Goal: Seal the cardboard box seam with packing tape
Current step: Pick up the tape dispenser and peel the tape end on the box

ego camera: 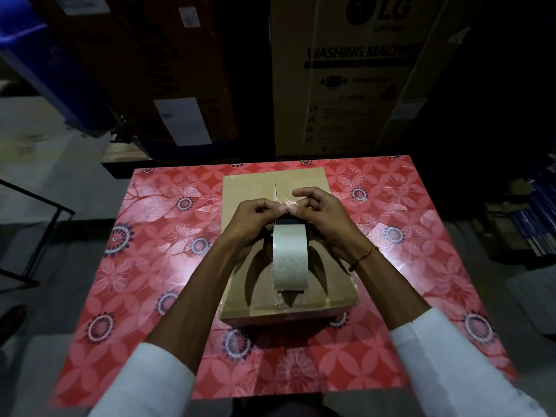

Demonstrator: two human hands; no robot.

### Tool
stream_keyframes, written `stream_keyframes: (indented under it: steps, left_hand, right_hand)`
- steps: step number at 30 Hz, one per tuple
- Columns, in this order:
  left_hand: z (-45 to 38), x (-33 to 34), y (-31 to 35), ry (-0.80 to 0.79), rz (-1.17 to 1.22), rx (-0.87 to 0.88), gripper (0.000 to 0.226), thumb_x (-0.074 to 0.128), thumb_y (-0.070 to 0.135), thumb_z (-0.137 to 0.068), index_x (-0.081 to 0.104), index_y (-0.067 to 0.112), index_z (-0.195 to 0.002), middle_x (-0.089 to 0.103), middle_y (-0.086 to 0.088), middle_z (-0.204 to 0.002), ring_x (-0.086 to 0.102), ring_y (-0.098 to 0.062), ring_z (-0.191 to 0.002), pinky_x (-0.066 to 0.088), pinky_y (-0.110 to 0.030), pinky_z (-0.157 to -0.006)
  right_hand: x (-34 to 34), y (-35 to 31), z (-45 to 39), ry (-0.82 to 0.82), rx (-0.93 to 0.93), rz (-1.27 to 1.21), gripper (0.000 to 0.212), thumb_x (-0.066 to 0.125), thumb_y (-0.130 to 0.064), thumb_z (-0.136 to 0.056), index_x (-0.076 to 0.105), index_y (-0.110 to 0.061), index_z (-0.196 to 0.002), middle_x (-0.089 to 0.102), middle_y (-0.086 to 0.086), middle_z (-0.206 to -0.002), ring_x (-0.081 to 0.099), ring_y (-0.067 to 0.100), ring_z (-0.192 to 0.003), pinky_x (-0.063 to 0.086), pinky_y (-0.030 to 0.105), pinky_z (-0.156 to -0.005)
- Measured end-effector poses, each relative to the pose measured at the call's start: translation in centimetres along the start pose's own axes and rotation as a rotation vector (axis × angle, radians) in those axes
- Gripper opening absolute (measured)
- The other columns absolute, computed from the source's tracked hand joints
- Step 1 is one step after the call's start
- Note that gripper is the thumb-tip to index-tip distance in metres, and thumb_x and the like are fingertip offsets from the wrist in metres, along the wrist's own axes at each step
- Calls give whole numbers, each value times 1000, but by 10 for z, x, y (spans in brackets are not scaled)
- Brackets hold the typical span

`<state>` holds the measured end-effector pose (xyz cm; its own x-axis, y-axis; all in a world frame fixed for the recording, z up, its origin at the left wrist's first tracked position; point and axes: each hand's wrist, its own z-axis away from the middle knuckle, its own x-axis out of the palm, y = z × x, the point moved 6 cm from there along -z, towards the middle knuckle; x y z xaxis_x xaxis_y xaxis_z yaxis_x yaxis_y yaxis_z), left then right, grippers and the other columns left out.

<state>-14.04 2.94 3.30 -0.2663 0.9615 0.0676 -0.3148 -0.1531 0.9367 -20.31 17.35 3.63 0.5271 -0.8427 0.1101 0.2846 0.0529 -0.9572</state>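
Head | left hand (251, 219) grip pinches clear tape (285, 206) | right hand (323, 218) grip pinches tape too

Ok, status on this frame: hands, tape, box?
Left hand and right hand pinching clear tape end. Tape roll upright on cardboard box. Far seam untaped. Nothing in the way.

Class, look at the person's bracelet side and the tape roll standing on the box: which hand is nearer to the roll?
Left. The left hand curls against the top of the tape roll on its left side; the right hand sits up and to the right, slightly clear, pinching the pulled tape end.
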Motion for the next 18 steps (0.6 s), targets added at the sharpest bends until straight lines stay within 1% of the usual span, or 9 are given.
stream_keyframes:
  steps: [3,6,7,10,12,14,16,18]
  left_hand:
    - [2,-2,0,-10,-1,-11,19,64,18,-92,73,3,-100,72,-12,-105,67,-25,-97,54,-39,-88]
    - [2,-3,1,-24,-15,-11,22,61,20,-93,72,4,-105,72,-11,-106,66,-24,-100,52,-39,-91]
    - [2,-3,2,-35,-19,-10,23,61,20,-94,71,4,-106,71,-10,-106,65,-24,-100,52,-38,-90]
    - [2,4,9,-74,-36,0,22,62,19,-93,67,2,-107,67,-12,-105,64,-23,-97,55,-33,-81]
    - [1,8,14,-46,-86,39,21,65,20,-92,66,2,-104,67,-14,-103,65,-26,-95,55,-40,-82]
    - [0,9,17,7,-115,68,19,65,22,-91,68,4,-100,68,-16,-101,66,-33,-96,54,-49,-88]
    - [1,9,16,45,-105,69,18,64,22,-92,68,6,-98,68,-17,-104,65,-38,-102,52,-53,-93]
    - [3,8,13,64,-75,66,19,62,20,-93,67,4,-100,67,-20,-110,64,-39,-104,52,-53,-94]
  right_hand:
    - [-1,-2,1,9,-14,6,38,69,-11,-91,57,-13,-127,64,6,-96,67,24,-89,53,34,-57]
    - [-2,-1,1,44,-14,0,37,67,-6,-91,57,-11,-126,65,7,-94,65,26,-87,50,29,-54]
    - [-2,-1,2,51,-14,-1,36,67,-6,-92,58,-11,-126,65,8,-95,65,26,-87,49,29,-54]
    - [-1,-1,3,51,-13,2,30,64,-8,-94,60,-12,-123,65,13,-98,66,25,-88,51,31,-56]
    - [-1,-2,2,68,-16,5,24,61,-10,-96,62,-11,-120,67,15,-98,67,23,-85,51,30,-58]
    - [-2,-2,1,107,-26,4,22,58,-11,-98,62,-8,-119,70,15,-101,68,21,-85,51,26,-58]
    - [-4,-1,1,158,-46,12,24,56,-13,-100,61,-9,-123,67,12,-114,66,19,-92,53,19,-60]
    - [-6,2,4,199,-55,3,28,54,-17,-101,57,-12,-129,59,9,-121,63,16,-97,53,14,-64]
